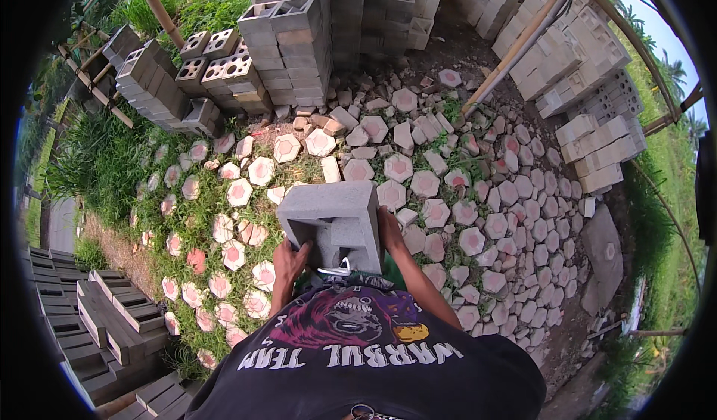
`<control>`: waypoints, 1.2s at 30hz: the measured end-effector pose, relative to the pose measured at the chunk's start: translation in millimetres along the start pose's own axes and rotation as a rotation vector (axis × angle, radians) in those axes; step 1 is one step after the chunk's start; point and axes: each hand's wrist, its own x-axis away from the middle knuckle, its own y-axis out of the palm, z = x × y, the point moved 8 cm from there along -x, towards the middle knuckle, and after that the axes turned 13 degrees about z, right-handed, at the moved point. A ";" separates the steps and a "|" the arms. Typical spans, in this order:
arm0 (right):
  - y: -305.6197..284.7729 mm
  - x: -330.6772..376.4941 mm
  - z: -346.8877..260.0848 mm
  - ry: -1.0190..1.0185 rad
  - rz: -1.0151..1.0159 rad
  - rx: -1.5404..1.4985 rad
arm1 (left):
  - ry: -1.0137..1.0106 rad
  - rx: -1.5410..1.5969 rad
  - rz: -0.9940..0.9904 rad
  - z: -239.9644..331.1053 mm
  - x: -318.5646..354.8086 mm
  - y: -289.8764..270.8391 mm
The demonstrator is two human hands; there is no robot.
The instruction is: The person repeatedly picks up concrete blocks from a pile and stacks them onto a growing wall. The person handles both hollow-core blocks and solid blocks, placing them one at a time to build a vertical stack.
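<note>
A grey hollow concrete block (332, 198) is held up in front of my body, its open cavities turned toward me. My left hand (291, 257) grips its left side, thumb against the inner edge. At the block's right side, my right hand (390, 229) presses with the fingers round the far face, partly hidden. A white loop of cord (335, 268) shows by the block's lower edge, against my dark printed shirt (351, 345).
Hexagonal pavers (398, 168) and grass cover the ground. Tall stacks of concrete blocks (287, 54) stand ahead, more blocks (601, 151) to the right. Grey blocks (112, 315) lie in rows at lower left. A slanted pole (515, 50) rises at the right.
</note>
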 end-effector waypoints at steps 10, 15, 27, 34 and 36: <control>18.5 -220.5 -49.7 0.003 -0.147 0.036 | -0.206 -0.079 0.093 112.1 -148.6 41.1; 15.1 -340.5 -99.7 -0.171 -0.043 -0.154 | -0.126 0.042 0.044 140.4 -279.3 107.9; 55.7 -628.2 -174.3 0.090 -0.028 -0.672 | 0.198 -0.027 -0.031 289.1 -617.6 165.8; 118.9 -732.9 -241.2 0.220 -0.255 -0.430 | -0.070 -0.026 0.124 282.1 -717.8 176.4; 144.8 -784.4 -246.4 0.255 -0.428 -0.394 | -0.098 -0.028 0.214 289.4 -747.7 172.3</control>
